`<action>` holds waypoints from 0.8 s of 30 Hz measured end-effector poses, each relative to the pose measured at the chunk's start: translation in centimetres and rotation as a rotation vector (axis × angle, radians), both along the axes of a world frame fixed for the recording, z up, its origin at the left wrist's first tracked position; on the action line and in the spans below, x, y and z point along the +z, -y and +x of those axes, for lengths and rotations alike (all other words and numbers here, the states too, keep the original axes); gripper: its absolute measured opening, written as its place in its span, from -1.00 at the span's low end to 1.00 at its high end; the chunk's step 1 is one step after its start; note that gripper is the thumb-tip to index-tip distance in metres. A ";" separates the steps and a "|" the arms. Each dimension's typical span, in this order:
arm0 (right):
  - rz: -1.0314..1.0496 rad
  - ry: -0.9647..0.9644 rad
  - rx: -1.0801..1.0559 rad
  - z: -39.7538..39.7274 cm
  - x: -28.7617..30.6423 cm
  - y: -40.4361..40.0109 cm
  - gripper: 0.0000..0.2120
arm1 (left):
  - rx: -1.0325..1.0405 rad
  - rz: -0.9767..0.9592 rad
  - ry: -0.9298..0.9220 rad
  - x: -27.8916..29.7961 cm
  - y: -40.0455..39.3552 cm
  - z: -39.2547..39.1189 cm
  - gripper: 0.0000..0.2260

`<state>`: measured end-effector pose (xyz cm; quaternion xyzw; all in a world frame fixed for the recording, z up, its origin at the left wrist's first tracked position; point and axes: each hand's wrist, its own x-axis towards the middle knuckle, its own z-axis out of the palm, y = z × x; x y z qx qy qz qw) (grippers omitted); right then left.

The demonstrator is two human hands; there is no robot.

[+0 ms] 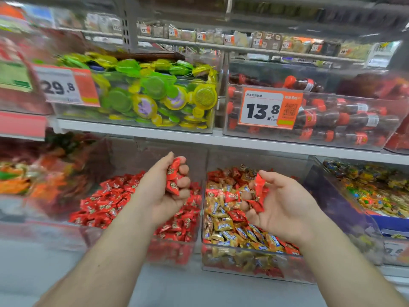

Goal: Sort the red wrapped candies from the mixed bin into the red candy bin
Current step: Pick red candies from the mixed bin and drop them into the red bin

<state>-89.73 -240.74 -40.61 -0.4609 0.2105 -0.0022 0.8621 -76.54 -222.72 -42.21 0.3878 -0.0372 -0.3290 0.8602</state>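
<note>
Red wrapped candies (pixel 173 177) sit bunched in the left hand (pixel 164 187), whose fingers curl around them above the red candy bin (pixel 132 200). More red candies (pixel 257 193) lie in the right hand (pixel 281 207), held in its cupped palm with the fingers bent partway over them, above the mixed bin (pixel 232 227). That clear bin holds gold and blue wrappers with red ones scattered among them, and it stands just beside the red candy bin, to its right, on the same lower shelf. Further right is a bin of multicoloured sweets (pixel 376 189); to the left, a blurred bin of orange and green packets (pixel 33 176). On the shelf above stand a bin of green and yellow round tubs (pixel 155 94) and a bin of small cola-shaped bottles (pixel 332 120), with price tags (pixel 269 107) reading 29.8 and 13.8.
</note>
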 end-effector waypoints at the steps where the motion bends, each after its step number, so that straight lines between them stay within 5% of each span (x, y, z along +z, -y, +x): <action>1: 0.023 0.004 0.016 0.4 0.3 -1.0 -0.76 | 0.007 -0.010 -0.031 -0.3 -1.1 0.5 -0.71; 9: 0.067 -0.014 0.053 5.5 1.6 -7.9 -0.76 | 0.179 -0.038 -0.253 -1.9 -7.0 3.0 -0.68; 19: -0.068 -0.159 0.077 10.2 0.1 -11.2 -0.39 | 0.220 0.152 -0.191 -3.2 -9.8 4.7 -0.51; 24: -0.059 -0.167 0.058 9.9 -0.1 -11.2 -0.36 | 0.215 0.158 -0.122 -3.3 -10.0 4.6 -0.49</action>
